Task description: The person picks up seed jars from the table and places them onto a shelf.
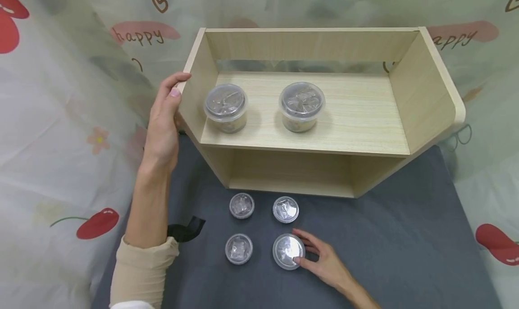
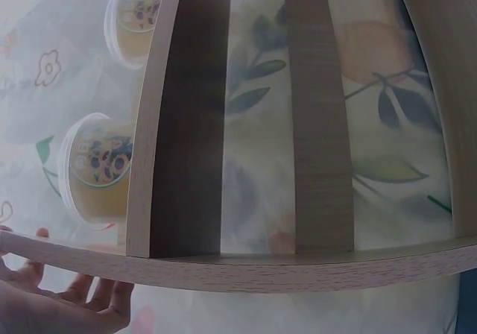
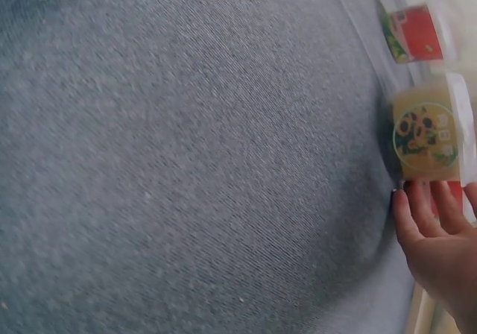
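My left hand (image 1: 163, 115) grips the left side panel of a pale wooden shelf unit (image 1: 430, 88), fingers bent over its edge. On the upper board stand two clear lidded tubs, a left tub (image 1: 225, 107) and a middle tub (image 1: 302, 106). Below, my right hand (image 1: 324, 261) has thumb and fingers around the right side of a clear-lidded tub (image 1: 286, 251). In the right wrist view this tub (image 3: 426, 133) shows yellow contents and a round label. Its fingers (image 3: 447, 207) lie along the tub's side, partly hidden behind it.
Several more lidded tubs stand on the dark cloth (image 1: 405, 241): a front-left tub (image 1: 239, 249), a back-left tub (image 1: 242, 205) and a back-right tub (image 1: 285, 209). A black strap (image 1: 187, 230) lies beside the left forearm. Printed curtains (image 1: 61, 133) surround the table.
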Available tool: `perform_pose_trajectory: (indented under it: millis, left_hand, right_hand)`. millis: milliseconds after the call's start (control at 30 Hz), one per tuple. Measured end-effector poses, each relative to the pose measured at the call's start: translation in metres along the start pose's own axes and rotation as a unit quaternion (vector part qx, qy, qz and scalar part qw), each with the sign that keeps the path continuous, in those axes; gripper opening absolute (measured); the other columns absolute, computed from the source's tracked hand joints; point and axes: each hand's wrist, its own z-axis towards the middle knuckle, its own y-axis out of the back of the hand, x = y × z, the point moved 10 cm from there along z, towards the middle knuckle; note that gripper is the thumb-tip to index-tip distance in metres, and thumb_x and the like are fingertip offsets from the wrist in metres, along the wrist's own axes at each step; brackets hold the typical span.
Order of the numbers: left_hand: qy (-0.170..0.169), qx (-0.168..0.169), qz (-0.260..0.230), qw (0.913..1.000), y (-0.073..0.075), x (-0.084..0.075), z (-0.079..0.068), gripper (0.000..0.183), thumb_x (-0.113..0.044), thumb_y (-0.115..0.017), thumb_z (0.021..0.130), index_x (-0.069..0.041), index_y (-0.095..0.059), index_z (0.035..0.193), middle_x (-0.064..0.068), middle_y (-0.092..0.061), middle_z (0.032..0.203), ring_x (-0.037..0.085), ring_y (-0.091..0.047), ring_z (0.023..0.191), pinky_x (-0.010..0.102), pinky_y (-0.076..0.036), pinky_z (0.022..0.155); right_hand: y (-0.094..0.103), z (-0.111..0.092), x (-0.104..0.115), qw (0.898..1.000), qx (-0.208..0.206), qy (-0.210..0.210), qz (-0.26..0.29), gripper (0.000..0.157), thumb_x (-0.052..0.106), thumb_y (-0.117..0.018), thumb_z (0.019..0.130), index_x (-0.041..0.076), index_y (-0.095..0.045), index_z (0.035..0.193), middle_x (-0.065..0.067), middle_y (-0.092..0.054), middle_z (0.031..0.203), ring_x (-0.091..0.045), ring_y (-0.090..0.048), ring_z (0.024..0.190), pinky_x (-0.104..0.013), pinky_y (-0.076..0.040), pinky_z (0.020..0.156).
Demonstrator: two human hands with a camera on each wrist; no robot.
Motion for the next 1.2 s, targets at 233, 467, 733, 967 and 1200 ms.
perform_pose_trajectory:
  millis: [233,467,733,967,1200]
  left_hand:
    - [0.000,-0.001,-0.017,0.9999,0.002,-0.002,-0.002,0.032,-0.023,-0.042,0.105,-0.014,-0.057,0.132,0.012,-0.056,0.114,0.022,-0.056,0.096,0.031,-0.047,0.073]
    - [-0.004,0.001,-0.021,0.9998,0.001,-0.004,-0.002,0.032,-0.023,-0.042,0.105,-0.014,-0.056,0.132,0.012,-0.056,0.113,0.023,-0.057,0.095,0.032,-0.047,0.073]
    - [-0.005,-0.001,-0.018,0.9998,0.001,-0.003,-0.001,0.032,-0.023,-0.042,0.105,-0.014,-0.056,0.132,0.012,-0.056,0.112,0.022,-0.057,0.094,0.031,-0.046,0.071]
    - [-0.003,0.003,-0.014,0.9999,-0.001,-0.001,-0.001,0.032,-0.023,-0.041,0.106,-0.014,-0.056,0.132,0.013,-0.056,0.113,0.023,-0.057,0.096,0.032,-0.047,0.073]
    - [-0.001,0.001,-0.005,1.0000,-0.002,0.000,-0.002,0.032,-0.024,-0.041,0.106,-0.015,-0.056,0.133,0.012,-0.056,0.110,0.022,-0.056,0.093,0.032,-0.046,0.071]
  right_hand:
    - [-0.003,-0.003,-0.001,1.000,-0.008,-0.007,-0.021,0.065,0.017,-0.083,0.081,0.014,-0.056,0.140,-0.004,-0.061,0.134,-0.017,-0.061,0.114,-0.031,-0.051,0.094]
    - [-0.007,-0.007,-0.002,0.997,-0.024,-0.002,-0.068,0.080,0.022,-0.089,0.074,0.016,-0.052,0.144,-0.001,-0.059,0.137,-0.013,-0.061,0.112,-0.024,-0.045,0.097]
    - [-0.013,-0.012,-0.006,0.994,-0.043,-0.013,-0.102,0.094,0.028,-0.092,0.070,0.021,-0.044,0.151,0.004,-0.049,0.148,-0.023,-0.047,0.135,-0.016,-0.027,0.109]
    - [-0.016,-0.014,-0.006,0.993,-0.061,-0.005,-0.102,0.096,0.028,-0.092,0.069,0.021,-0.043,0.151,0.004,-0.049,0.148,-0.022,-0.047,0.134,-0.012,-0.026,0.108]
    - [-0.015,-0.016,-0.007,0.992,-0.074,-0.007,-0.100,0.097,0.023,-0.093,0.067,0.023,-0.044,0.150,0.004,-0.051,0.147,-0.021,-0.048,0.134,-0.012,-0.025,0.108]
